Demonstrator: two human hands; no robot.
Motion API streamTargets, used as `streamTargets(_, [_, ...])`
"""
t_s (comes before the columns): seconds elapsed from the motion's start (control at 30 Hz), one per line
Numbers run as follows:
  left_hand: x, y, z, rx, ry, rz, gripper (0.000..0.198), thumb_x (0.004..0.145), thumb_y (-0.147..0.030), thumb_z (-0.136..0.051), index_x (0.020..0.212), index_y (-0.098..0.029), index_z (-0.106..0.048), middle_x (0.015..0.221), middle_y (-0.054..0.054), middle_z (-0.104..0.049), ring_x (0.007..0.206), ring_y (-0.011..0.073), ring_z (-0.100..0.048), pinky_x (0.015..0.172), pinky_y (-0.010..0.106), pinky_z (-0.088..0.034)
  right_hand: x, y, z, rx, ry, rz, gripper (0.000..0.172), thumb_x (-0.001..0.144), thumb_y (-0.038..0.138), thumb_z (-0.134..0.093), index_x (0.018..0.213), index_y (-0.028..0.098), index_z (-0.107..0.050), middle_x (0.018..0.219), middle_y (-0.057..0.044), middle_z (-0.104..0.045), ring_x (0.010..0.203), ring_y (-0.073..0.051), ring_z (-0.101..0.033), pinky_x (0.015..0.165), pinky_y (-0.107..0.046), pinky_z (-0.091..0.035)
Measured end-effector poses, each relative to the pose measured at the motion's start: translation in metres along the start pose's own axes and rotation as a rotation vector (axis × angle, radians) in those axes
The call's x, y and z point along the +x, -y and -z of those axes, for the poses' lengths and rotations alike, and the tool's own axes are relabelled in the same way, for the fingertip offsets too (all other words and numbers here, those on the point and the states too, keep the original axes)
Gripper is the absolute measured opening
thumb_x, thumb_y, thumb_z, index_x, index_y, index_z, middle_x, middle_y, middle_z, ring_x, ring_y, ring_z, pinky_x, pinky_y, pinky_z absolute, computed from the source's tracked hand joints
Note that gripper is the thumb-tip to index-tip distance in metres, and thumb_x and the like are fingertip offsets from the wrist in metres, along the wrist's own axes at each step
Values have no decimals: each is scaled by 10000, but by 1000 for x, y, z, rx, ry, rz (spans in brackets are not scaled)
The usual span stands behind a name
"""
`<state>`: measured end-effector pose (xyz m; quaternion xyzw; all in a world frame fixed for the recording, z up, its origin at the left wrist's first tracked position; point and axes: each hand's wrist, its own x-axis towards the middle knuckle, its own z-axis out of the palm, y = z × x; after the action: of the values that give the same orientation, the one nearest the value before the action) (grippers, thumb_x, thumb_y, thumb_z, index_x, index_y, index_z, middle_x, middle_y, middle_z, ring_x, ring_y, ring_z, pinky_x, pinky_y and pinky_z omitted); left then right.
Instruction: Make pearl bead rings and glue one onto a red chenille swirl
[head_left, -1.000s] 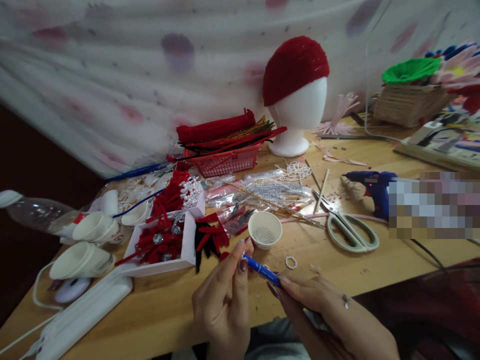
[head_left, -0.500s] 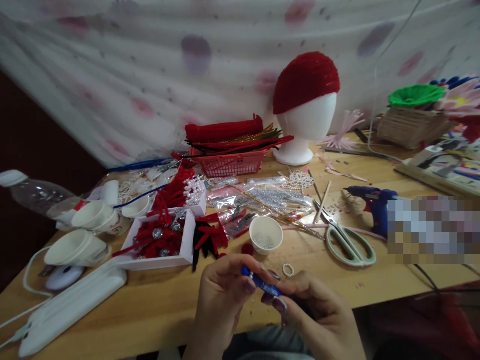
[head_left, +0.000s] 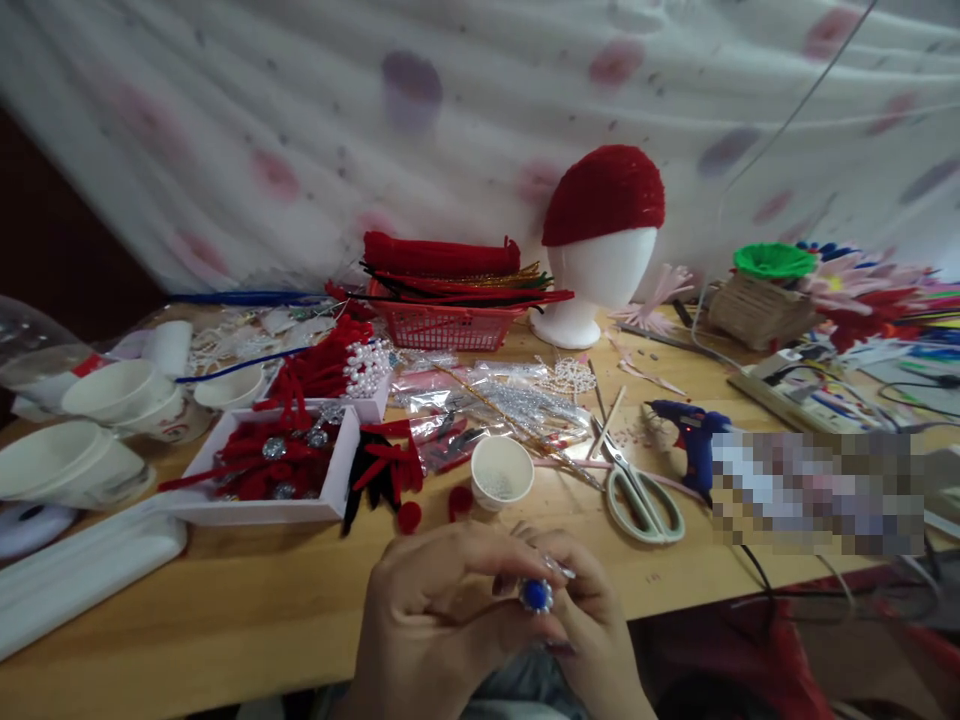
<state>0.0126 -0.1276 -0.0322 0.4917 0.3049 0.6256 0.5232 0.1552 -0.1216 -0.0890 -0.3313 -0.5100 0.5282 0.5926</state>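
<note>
My left hand [head_left: 435, 600] is closed, its thumb and forefinger pinched at a small blue cylinder [head_left: 535, 595]. The cylinder's round end faces me, with a ring of small pale beads [head_left: 547, 604] about it. My right hand [head_left: 589, 610] meets the left from the other side, fingers bent around the same piece; its grip is partly hidden. Just beyond my hands stands a white paper cup [head_left: 503, 474] with small clear beads in it. A red pompom [head_left: 409, 517] lies left of the cup.
A white box [head_left: 270, 508] of red fuzzy pieces lies left. Scissors [head_left: 645, 505] and a blue glue gun [head_left: 694, 440] are on the right. Behind stand a red basket [head_left: 446, 328] of fuzzy stems and a white foam head [head_left: 600, 270] with a red cap. Paper cups [head_left: 67, 460] crowd the left.
The blue cylinder has turned from side-on to end-on, and beads now show round its end. The bead ring is no longer visible on the table. The view has swung right.
</note>
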Motion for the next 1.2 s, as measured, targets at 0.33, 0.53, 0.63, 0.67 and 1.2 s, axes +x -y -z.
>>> streamTargets(0.33, [8,0,10,93,203,-103,214,772,-182,-798,964,-275,-777,852,-9,-768,642,109,-698,602,188,-573,1,-3,1,-35,25,48,187,900,409,-649,804,265,-721,681,-6,-640,675,-162,-627,649,-264,-538])
streamTargets(0.53, [5,-20,20,565,245,-308,342,778,-60,-761,1082,-214,-728,1016,20,-730,882,111,-699,781,147,-554,8,15,20,-309,156,137,148,960,286,-576,958,277,-725,773,-22,-677,732,-159,-622,683,-255,-502])
streamTargets(0.63, [2,-29,27,723,311,-303,273,850,-33,-664,1065,-194,-710,980,16,-705,849,87,-688,768,125,-548,10,27,29,-493,232,195,170,957,202,-563,1002,271,-711,793,-8,-687,736,-143,-627,681,-235,-490])
streamTargets(0.67, [1,-30,29,755,315,-299,257,856,-38,-658,1050,-199,-702,970,8,-703,838,83,-690,767,122,-548,10,30,32,-552,242,208,183,951,177,-561,1013,267,-708,795,-5,-687,733,-138,-630,675,-230,-488])
streamTargets(1.2, [-8,63,9,1079,265,-84,92,879,-138,-659,946,-199,-672,910,26,-710,855,184,-691,759,304,-590,3,2,75,-1059,-404,34,167,921,310,-613,1019,217,-710,923,-56,-761,715,-196,-701,630,-299,-545])
